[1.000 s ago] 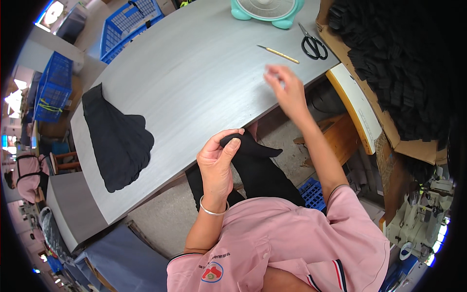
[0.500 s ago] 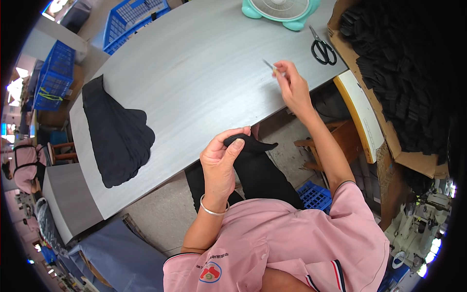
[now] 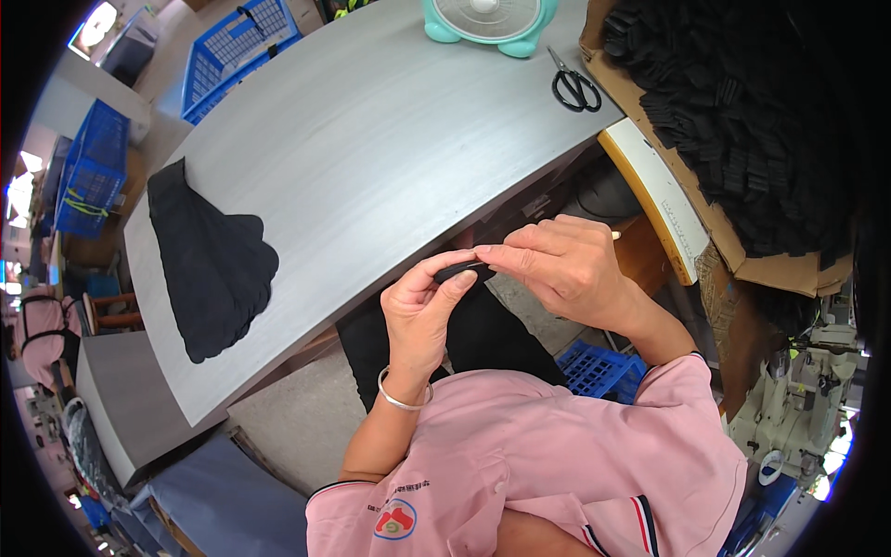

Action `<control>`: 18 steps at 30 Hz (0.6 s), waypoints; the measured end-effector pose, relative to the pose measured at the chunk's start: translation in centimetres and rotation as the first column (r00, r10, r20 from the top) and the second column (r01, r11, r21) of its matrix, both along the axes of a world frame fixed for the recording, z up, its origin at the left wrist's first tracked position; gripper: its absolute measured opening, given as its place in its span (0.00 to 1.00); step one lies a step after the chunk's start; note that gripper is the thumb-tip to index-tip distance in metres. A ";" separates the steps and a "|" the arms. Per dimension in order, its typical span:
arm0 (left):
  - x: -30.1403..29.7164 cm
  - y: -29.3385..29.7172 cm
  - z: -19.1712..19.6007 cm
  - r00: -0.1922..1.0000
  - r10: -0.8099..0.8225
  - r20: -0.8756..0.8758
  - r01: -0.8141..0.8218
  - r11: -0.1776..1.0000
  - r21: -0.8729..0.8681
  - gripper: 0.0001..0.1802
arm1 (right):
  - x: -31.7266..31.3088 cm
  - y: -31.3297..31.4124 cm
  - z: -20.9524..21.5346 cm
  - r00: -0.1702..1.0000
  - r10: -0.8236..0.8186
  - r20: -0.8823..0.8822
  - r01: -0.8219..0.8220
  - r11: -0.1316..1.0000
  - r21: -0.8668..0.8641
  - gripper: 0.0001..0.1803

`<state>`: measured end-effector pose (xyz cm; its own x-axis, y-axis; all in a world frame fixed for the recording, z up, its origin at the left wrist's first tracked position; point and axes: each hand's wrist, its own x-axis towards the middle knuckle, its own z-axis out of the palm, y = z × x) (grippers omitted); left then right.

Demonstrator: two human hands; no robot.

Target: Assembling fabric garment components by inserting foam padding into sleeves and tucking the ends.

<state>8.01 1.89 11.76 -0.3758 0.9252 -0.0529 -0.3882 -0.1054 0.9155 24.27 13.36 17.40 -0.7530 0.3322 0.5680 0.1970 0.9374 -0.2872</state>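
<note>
Above my lap, my left hand (image 3: 422, 311) pinches a small folded piece of black fabric (image 3: 455, 271) between thumb and fingers. My right hand (image 3: 566, 269) has come up against it, its fingertips touching the fabric's upper edge beside my left fingertips. Closed in that right hand is a thin tool with a pale end (image 3: 616, 236) showing behind the knuckles; its tip and exact kind are hidden by the fingers. To the left on the grey table (image 3: 371, 139) lies a fanned stack of black fabric pieces (image 3: 209, 265).
Black-handled scissors (image 3: 576, 90) and a turquoise fan (image 3: 487, 19) occupy the table's far right. Beside them, a cardboard box (image 3: 729, 246) is heaped with black fabric pieces (image 3: 742, 130). Blue crates stand beyond the table (image 3: 241, 56) and below my right arm (image 3: 599, 371).
My right hand has come down and inward from over the table to meet the fabric in my left hand. The view has shifted slightly, while the left hand keeps its pinch.
</note>
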 end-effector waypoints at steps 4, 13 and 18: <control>0.4 -0.4 -0.2 0.999 -0.008 -0.034 0.007 1.000 -0.023 0.12 | 0.4 -0.4 0.1 1.000 -0.004 0.022 0.004 1.000 0.011 0.14; 1.5 -0.6 -0.6 0.998 -0.006 -0.070 0.004 1.000 -0.024 0.12 | 1.0 -1.2 2.3 0.969 -0.031 0.245 -0.023 0.977 0.214 0.18; 1.5 -0.8 -0.6 0.972 -0.072 -0.222 0.045 0.991 -0.126 0.11 | 1.2 -1.4 3.2 0.867 -0.029 0.498 -0.160 0.930 0.332 0.13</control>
